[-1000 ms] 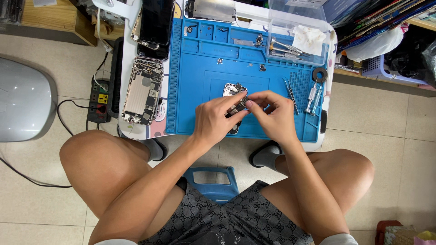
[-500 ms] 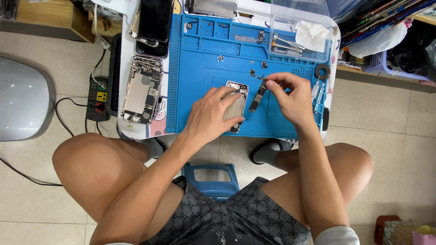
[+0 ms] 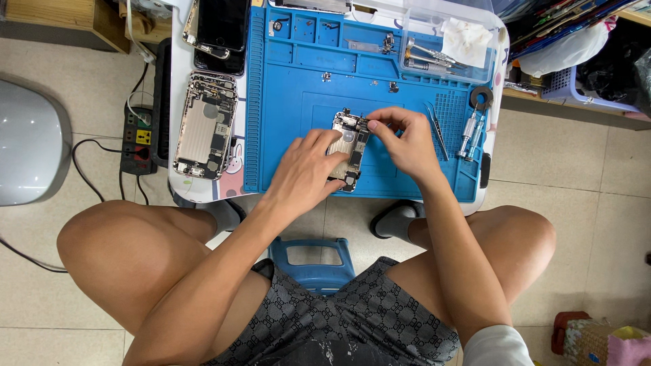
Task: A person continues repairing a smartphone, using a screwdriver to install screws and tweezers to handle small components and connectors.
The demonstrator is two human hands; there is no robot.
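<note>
A small phone board point(image 3: 349, 139), silver with dark parts, lies in the middle of the blue repair mat point(image 3: 298, 81). My left hand point(image 3: 305, 173) presses on the board's left side and lower end, with the fingers spread over it. My right hand point(image 3: 403, 142) has thumb and forefinger pinched at the board's top right corner. I cannot see whether a small piece is between those fingertips. Both hands touch the board.
An opened phone shell point(image 3: 203, 129) and a dark phone screen point(image 3: 220, 27) lie left of the mat. Tweezers point(image 3: 436, 125) and screwdrivers point(image 3: 470, 129) lie to the right, with a clear box point(image 3: 447, 44) behind them. A power strip point(image 3: 137, 139) is on the floor, and a blue stool point(image 3: 312, 261) is under me.
Half a second ago my right hand held a small dark strip lifted off to the right. It has come back to the board's top corner. My left hand stayed on the board.
</note>
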